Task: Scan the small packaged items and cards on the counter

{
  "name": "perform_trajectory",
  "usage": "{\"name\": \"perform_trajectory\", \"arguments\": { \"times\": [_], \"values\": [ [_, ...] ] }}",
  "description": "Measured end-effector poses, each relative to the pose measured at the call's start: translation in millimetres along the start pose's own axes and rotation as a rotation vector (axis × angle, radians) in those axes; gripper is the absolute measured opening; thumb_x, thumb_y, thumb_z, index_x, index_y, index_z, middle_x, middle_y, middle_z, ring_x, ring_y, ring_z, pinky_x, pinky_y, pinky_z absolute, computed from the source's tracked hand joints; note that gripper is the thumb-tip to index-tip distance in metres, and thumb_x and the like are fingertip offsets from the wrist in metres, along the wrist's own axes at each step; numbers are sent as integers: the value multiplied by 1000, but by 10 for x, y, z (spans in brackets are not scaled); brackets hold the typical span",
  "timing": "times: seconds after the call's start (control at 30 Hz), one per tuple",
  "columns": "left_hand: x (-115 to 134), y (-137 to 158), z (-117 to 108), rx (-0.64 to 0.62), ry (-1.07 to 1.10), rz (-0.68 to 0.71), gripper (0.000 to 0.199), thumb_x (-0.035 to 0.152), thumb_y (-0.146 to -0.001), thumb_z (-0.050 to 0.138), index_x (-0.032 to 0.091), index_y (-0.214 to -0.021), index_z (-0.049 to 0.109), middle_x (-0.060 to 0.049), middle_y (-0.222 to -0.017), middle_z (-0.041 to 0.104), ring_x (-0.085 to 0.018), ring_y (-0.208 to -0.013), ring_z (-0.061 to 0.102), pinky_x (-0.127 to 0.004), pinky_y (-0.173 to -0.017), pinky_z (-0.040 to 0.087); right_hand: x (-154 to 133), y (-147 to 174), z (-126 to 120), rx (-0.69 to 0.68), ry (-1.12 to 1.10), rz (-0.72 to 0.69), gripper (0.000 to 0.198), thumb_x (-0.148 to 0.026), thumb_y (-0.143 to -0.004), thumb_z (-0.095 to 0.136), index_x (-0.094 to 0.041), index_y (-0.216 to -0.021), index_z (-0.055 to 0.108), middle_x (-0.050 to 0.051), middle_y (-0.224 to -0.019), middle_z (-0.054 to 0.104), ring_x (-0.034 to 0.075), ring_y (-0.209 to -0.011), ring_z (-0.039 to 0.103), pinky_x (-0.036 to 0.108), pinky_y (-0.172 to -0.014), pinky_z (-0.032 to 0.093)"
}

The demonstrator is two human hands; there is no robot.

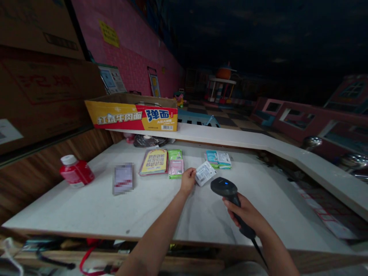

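Note:
My left hand [189, 180] is closed on the left edge of a small white packet [205, 173] with dark print, held tilted just above the counter. Wrapped round the handle of a black barcode scanner [225, 186], my right hand [244, 212] keeps the scanner's head close to the packet's lower right. A cable runs down from the handle. Behind the packet lies a small pile of blue, white and green packets [217, 159]. Left of my left hand are green and pink packets [176, 164], beside a yellow booklet or card with printed codes [154, 162].
On the white counter [94, 211], a red bottle with a white cap [76, 171] and a blurred-out flat item [123, 178] stand left. A yellow and red noodle carton [132, 115] rests on the raised ledge [224, 135]. Brown boxes [43, 80] rise at left. Cables hang below the front edge.

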State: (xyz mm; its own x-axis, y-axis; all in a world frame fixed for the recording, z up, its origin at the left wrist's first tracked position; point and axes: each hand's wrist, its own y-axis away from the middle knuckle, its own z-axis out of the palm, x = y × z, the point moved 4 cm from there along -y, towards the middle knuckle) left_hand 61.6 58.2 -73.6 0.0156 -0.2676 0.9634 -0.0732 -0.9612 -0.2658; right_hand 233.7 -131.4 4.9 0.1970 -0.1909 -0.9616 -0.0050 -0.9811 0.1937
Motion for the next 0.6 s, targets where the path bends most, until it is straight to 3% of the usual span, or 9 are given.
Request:
{"name": "perform_trajectory", "arguments": {
  "times": [0.37,0.6],
  "values": [
    [69,-3,-24,26,-140,69,23,34,-80,52,16,-75,64,0,-63,56,-13,-58,52,-22,-55,39,-67,181,-4,-24,144,8,38,-56,-78,60,-21,-86,47,-8,-50,51,11,-36,47,22,-35,35],
    [-31,-8,15,16,-16,-14,25,40,-79,53,16,-75,62,2,-58,53,-10,-49,47,-22,-49,38,-5,111,6,48,-20,73,45,-60,-73,66,-21,-87,50,-7,-50,52,11,-36,47,22,-34,36]
  ]
}}
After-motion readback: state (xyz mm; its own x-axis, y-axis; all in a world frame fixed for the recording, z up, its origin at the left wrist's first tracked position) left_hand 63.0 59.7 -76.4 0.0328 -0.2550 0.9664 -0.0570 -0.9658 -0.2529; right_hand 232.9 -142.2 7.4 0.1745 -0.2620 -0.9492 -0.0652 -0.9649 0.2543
